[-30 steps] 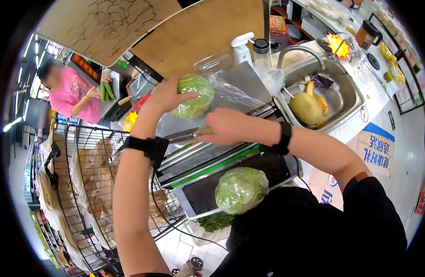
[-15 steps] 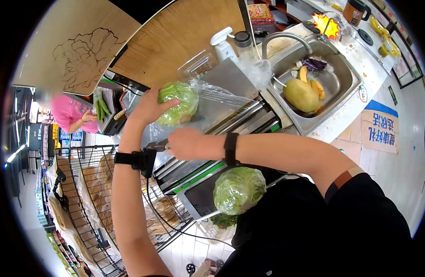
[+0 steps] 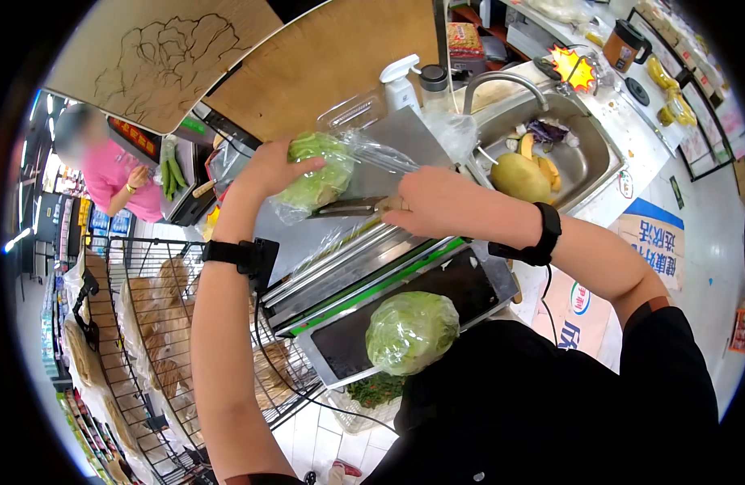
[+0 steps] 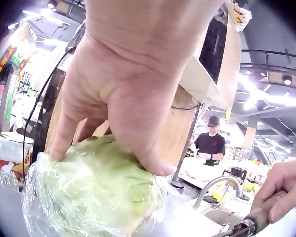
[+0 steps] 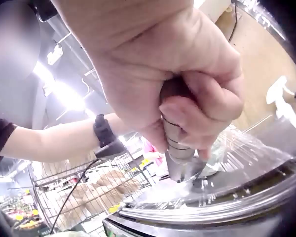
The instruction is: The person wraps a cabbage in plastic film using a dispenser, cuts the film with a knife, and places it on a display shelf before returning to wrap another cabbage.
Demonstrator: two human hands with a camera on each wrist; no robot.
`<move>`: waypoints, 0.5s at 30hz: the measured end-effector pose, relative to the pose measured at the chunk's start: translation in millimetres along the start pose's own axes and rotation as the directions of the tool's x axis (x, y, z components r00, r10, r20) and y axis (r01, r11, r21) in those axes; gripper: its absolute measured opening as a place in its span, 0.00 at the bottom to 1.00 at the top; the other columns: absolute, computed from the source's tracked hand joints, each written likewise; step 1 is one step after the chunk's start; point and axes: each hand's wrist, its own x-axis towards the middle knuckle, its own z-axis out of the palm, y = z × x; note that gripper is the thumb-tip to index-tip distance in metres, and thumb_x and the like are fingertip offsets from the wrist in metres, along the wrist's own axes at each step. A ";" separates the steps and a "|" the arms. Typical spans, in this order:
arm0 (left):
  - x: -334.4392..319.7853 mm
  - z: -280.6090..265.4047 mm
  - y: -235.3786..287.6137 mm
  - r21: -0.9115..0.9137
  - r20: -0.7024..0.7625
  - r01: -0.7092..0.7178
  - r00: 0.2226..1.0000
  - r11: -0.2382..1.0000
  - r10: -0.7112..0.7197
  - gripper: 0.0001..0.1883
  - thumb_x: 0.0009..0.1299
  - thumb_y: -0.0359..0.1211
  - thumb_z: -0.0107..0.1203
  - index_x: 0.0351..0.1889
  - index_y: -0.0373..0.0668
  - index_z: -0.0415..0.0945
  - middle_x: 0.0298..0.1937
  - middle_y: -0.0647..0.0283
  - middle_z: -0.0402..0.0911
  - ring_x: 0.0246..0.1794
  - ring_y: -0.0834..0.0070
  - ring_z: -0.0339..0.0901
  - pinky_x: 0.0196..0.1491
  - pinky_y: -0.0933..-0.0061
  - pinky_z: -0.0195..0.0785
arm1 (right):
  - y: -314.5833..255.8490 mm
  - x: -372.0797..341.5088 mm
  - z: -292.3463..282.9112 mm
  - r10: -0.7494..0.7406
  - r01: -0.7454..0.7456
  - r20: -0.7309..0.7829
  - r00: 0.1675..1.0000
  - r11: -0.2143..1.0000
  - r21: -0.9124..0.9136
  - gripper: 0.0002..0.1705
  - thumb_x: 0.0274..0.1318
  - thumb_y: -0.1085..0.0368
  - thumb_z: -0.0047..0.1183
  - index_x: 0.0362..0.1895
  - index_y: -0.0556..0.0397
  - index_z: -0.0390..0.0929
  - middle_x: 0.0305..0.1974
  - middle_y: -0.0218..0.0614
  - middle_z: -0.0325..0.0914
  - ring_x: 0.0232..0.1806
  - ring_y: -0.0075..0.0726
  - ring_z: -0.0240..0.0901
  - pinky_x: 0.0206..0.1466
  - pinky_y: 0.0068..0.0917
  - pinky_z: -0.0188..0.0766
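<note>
A green cabbage (image 3: pixel 317 174) in clear film lies on the metal plate of the wrapping machine. My left hand (image 3: pixel 267 171) holds it from its far left side, thumb and fingers spread over the top, as the left wrist view also shows on the cabbage (image 4: pixel 96 187). My right hand (image 3: pixel 437 202) grips the wooden handle (image 5: pixel 176 140) of a knife, whose blade (image 3: pixel 344 208) points left, just below the cabbage and over loose film (image 3: pixel 384 153). A second wrapped cabbage (image 3: pixel 413 333) sits on the machine's dark front panel (image 3: pixel 340 347), against the black shirt.
At the right is a sink (image 3: pixel 603 153) with a yellow-green melon (image 3: pixel 519 178) and peelings. A spray bottle (image 3: pixel 400 85) and a jar (image 3: pixel 434 85) stand behind the plate. A wire rack (image 3: pixel 146 323) is at the left; beyond it a person in pink (image 3: pixel 118 182) stands near green vegetables.
The knife hand went left toward my left wrist, then back right, with the blade now below the cabbage. My left hand stayed on the cabbage. The head view shifted.
</note>
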 end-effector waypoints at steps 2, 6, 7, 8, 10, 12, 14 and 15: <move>0.1 -0.1 1.7 -0.010 -0.012 -0.019 1.000 1.000 0.019 0.41 0.63 0.60 0.66 0.61 0.33 0.76 0.52 0.39 0.83 0.54 0.47 0.81 0.57 0.57 0.72 | 6.9 -1.6 4.8 -0.047 0.044 -0.077 0.996 0.998 -0.040 0.29 0.60 0.44 0.58 0.33 0.63 0.85 0.31 0.56 0.83 0.37 0.63 0.82 0.44 0.51 0.79; -1.2 -1.5 1.4 -0.007 0.005 -0.002 1.000 1.000 0.002 0.41 0.63 0.60 0.66 0.61 0.34 0.76 0.51 0.40 0.84 0.55 0.47 0.81 0.58 0.57 0.72 | 29.8 -8.3 -8.6 -0.121 0.106 -0.153 0.981 0.989 -0.103 0.29 0.60 0.44 0.58 0.29 0.62 0.84 0.26 0.53 0.82 0.33 0.62 0.81 0.41 0.48 0.78; -1.3 -1.7 -0.1 -0.017 0.002 0.001 1.000 1.000 -0.001 0.41 0.63 0.60 0.66 0.61 0.34 0.76 0.51 0.40 0.84 0.55 0.47 0.81 0.58 0.57 0.72 | 35.5 -11.3 -18.6 -0.062 0.051 -0.126 0.990 0.995 -0.085 0.29 0.60 0.44 0.58 0.30 0.62 0.84 0.26 0.53 0.82 0.33 0.61 0.81 0.40 0.48 0.78; -2.5 -0.5 -1.3 -0.027 0.007 0.002 1.000 1.000 -0.001 0.41 0.63 0.60 0.65 0.61 0.34 0.76 0.51 0.40 0.84 0.55 0.47 0.81 0.58 0.57 0.72 | 39.9 -17.4 -30.0 0.003 -0.009 -0.095 0.995 0.998 -0.063 0.29 0.59 0.44 0.59 0.30 0.62 0.84 0.26 0.53 0.81 0.32 0.61 0.81 0.40 0.48 0.77; -1.5 -1.2 -0.7 -0.066 0.005 -0.019 1.000 0.998 0.019 0.42 0.63 0.61 0.65 0.61 0.33 0.76 0.51 0.40 0.83 0.55 0.46 0.81 0.58 0.57 0.72 | 57.1 -24.4 -49.7 0.068 -0.076 -0.089 0.994 0.992 -0.099 0.29 0.58 0.44 0.60 0.31 0.62 0.84 0.26 0.54 0.81 0.33 0.61 0.80 0.39 0.48 0.76; -2.6 -2.2 0.8 -0.055 0.007 -0.013 1.000 0.998 0.013 0.42 0.63 0.61 0.65 0.61 0.32 0.76 0.51 0.39 0.83 0.55 0.46 0.80 0.58 0.56 0.72 | 75.4 -26.0 -66.1 0.051 -0.078 -0.134 0.990 0.976 -0.202 0.29 0.57 0.44 0.61 0.32 0.63 0.84 0.26 0.55 0.80 0.33 0.61 0.79 0.39 0.48 0.75; -1.0 -5.0 4.8 0.009 0.013 0.008 1.000 1.000 -0.009 0.43 0.63 0.61 0.65 0.61 0.32 0.76 0.52 0.38 0.83 0.55 0.45 0.80 0.58 0.56 0.72 | 89.9 -28.6 -74.1 0.048 -0.081 -0.163 0.986 0.975 -0.207 0.29 0.57 0.44 0.62 0.33 0.64 0.83 0.27 0.56 0.80 0.34 0.61 0.79 0.40 0.47 0.75; 0.2 -5.0 5.0 0.002 0.005 0.003 1.000 1.000 -0.003 0.43 0.63 0.62 0.65 0.61 0.32 0.75 0.52 0.38 0.83 0.55 0.45 0.80 0.58 0.56 0.72 | 96.6 -30.8 -75.2 0.047 -0.085 -0.177 0.983 0.974 -0.208 0.30 0.56 0.44 0.63 0.33 0.65 0.83 0.28 0.57 0.80 0.35 0.62 0.79 0.40 0.47 0.75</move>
